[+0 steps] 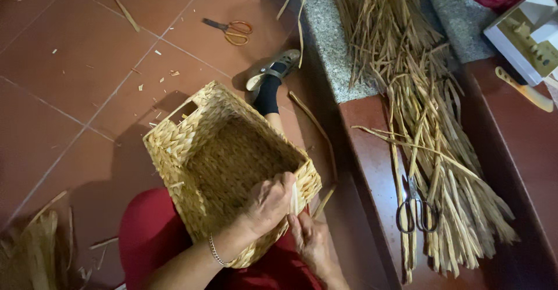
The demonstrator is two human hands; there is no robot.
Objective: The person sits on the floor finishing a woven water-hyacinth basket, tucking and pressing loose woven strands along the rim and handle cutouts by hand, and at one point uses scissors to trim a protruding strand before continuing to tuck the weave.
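Basket (221, 156) woven of straw on your lap, your left hand (268, 201) gripping its rim at five o'clock, your right hand (311, 240) pinching a straw strip (295, 200), scissors (414, 208) at three o'clock.

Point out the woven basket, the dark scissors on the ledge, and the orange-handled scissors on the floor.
Basket (192, 133), head view, on its braided left wall.
Dark scissors (414, 205), head view, just above the finger loops.
Orange-handled scissors (237, 32), head view, on the handle loops.
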